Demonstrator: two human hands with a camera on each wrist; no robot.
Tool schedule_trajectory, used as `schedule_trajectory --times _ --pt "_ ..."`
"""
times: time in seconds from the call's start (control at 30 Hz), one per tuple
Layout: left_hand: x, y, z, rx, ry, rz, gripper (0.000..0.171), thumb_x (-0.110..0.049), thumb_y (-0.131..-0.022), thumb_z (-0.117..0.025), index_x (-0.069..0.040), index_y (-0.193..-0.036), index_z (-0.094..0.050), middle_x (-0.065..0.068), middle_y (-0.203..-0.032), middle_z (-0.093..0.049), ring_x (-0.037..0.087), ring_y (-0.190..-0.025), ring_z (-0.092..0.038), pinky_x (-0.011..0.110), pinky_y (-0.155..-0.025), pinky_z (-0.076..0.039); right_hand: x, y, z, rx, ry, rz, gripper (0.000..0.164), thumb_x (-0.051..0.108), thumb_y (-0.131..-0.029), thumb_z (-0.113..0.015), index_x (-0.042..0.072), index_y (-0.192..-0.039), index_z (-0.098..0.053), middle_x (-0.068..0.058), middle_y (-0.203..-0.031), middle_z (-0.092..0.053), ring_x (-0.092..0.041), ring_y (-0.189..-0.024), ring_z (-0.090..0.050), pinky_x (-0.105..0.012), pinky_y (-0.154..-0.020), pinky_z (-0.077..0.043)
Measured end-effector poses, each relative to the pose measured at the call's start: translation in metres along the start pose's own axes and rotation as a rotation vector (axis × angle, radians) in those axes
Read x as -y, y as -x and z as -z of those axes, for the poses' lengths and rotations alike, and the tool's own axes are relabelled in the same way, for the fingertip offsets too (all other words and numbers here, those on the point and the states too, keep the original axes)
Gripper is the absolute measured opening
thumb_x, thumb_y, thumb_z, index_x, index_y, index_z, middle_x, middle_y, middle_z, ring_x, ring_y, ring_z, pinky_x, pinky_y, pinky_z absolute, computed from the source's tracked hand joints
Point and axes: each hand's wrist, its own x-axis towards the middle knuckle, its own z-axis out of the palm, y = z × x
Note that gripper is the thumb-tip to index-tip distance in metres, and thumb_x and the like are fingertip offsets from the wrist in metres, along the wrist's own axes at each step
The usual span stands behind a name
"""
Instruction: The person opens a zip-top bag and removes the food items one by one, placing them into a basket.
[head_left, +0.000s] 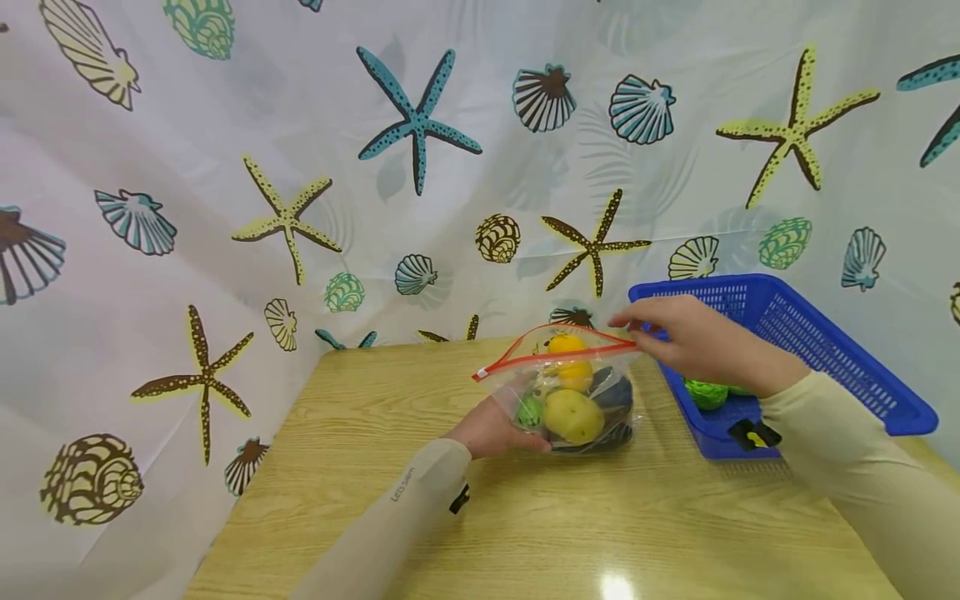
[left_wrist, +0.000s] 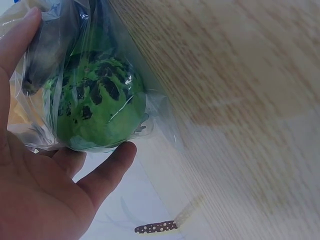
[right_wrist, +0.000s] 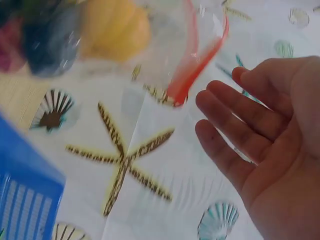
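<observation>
A clear zip bag [head_left: 555, 371] with a red closure strip stands on the table, its mouth apart. Through the plastic I see a yellow potato-like item [head_left: 573, 416], an orange-yellow ribbed item [head_left: 570, 362], a dark item [head_left: 611, 390] and a dark-mottled green item [left_wrist: 97, 102]. My left hand [head_left: 501, 423] holds the bag's left side, thumb in front and fingers behind. The right hand [head_left: 678, 333] is beside the strip's right end; in the right wrist view, my right hand [right_wrist: 265, 125] has loosely bent fingers and a gap separates it from the red strip [right_wrist: 197, 72].
A blue perforated basket [head_left: 817, 342] stands on the right, with green leafy-looking items [head_left: 707, 393] in it, partly hidden by my right arm. A white curtain [head_left: 450, 225] printed with starfish and shells hangs behind the wooden table [head_left: 360, 450].
</observation>
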Motion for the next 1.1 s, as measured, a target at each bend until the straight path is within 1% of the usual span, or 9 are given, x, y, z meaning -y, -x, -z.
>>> schedule_trajectory --times 0.17,0.27,0.37,0.43,0.6,0.77,0.83,0.97,1.1 --pt "0.000 -0.001 -0.001 0.002 0.007 -0.009 0.116 -0.050 -0.059 -0.085 -0.038 -0.150 -0.015 -0.004 -0.144 -0.038 0.011 -0.120 -0.039 0.045 -0.102 -0.037 0.020 -0.033 -0.019 0.105 -0.032 0.066 0.025 0.001 -0.093 -0.055 0.011 -0.112 -0.068 -0.002 -0.103 -0.069 -0.012 -0.090 -0.060 -0.038 -0.073 -0.056" --pt "0.001 -0.001 -0.001 0.001 0.002 -0.018 0.115 -0.050 -0.059 -0.085 -0.036 -0.150 -0.016 -0.004 -0.144 -0.038 0.011 -0.119 -0.040 0.044 -0.102 -0.037 0.024 -0.048 -0.028 0.203 -0.034 0.078 0.028 -0.002 -0.094 -0.051 0.010 -0.112 -0.069 -0.005 -0.104 -0.069 -0.015 -0.090 -0.060 -0.039 -0.075 -0.055" --pt "0.002 -0.002 -0.002 -0.005 -0.024 -0.025 0.115 -0.051 -0.059 -0.085 -0.033 -0.151 -0.017 -0.004 -0.142 -0.040 0.011 -0.117 -0.041 0.044 -0.100 -0.039 0.023 -0.059 -0.034 0.328 -0.051 0.050 0.036 -0.008 -0.090 -0.047 0.009 -0.112 -0.069 -0.006 -0.103 -0.069 -0.016 -0.090 -0.060 -0.036 -0.074 -0.055" --pt "0.003 -0.003 -0.003 -0.011 -0.043 -0.028 0.116 -0.052 -0.059 -0.084 -0.030 -0.151 -0.018 -0.004 -0.141 -0.041 0.011 -0.116 -0.042 0.044 -0.100 -0.039 0.023 -0.065 -0.035 0.427 -0.083 0.012 0.043 -0.013 -0.085 -0.045 0.009 -0.115 -0.067 -0.007 -0.102 -0.068 -0.016 -0.087 -0.061 -0.032 -0.068 -0.055" --pt "0.004 -0.004 -0.002 -0.007 -0.034 -0.036 0.113 -0.050 -0.059 -0.085 -0.029 -0.150 -0.021 -0.007 -0.133 -0.046 0.008 -0.112 -0.044 0.042 -0.099 -0.041 0.026 -0.075 -0.039 0.615 -0.119 -0.072 0.052 -0.015 -0.079 -0.049 0.011 -0.122 -0.063 -0.010 -0.103 -0.067 -0.019 -0.085 -0.061 -0.028 -0.059 -0.056" --pt "0.005 -0.003 -0.001 -0.002 0.022 -0.074 0.108 -0.048 -0.059 -0.086 -0.035 -0.146 -0.024 -0.010 -0.126 -0.048 0.006 -0.107 -0.046 0.042 -0.097 -0.043 0.029 -0.083 -0.046 0.683 -0.084 -0.004 0.050 -0.006 -0.079 -0.059 0.011 -0.126 -0.060 -0.008 -0.103 -0.068 -0.016 -0.086 -0.060 -0.033 -0.070 -0.055" --pt "0.006 -0.003 -0.001 -0.003 0.037 -0.090 0.106 -0.047 -0.059 -0.087 -0.035 -0.145 -0.025 -0.009 -0.127 -0.048 0.006 -0.107 -0.046 0.042 -0.097 -0.043 0.031 -0.086 -0.049 0.709 -0.100 -0.006 0.051 -0.006 -0.077 -0.060 0.010 -0.126 -0.060 -0.009 -0.104 -0.067 -0.014 -0.076 -0.060 -0.031 -0.064 -0.053" --pt "0.007 -0.002 0.000 -0.008 0.034 -0.102 0.106 -0.046 -0.060 -0.087 -0.037 -0.145 -0.025 -0.009 -0.131 -0.046 0.006 -0.109 -0.045 0.042 -0.096 -0.043 0.035 -0.088 -0.054 0.762 -0.119 -0.071 0.048 -0.005 -0.076 -0.061 0.014 -0.121 -0.063 -0.004 -0.103 -0.065 -0.008 -0.056 -0.053 -0.024 -0.049 -0.046" --pt "0.007 -0.002 0.000 0.002 0.037 -0.079 0.100 -0.044 -0.060 -0.087 -0.042 -0.142 -0.029 -0.015 -0.130 -0.045 0.005 -0.109 -0.045 0.041 -0.096 -0.043 0.039 -0.088 -0.062 0.796 -0.061 -0.064 0.033 -0.002 -0.077 -0.062 0.019 -0.102 -0.068 0.007 -0.084 -0.064 -0.007 -0.058 -0.050 -0.022 -0.045 -0.042"
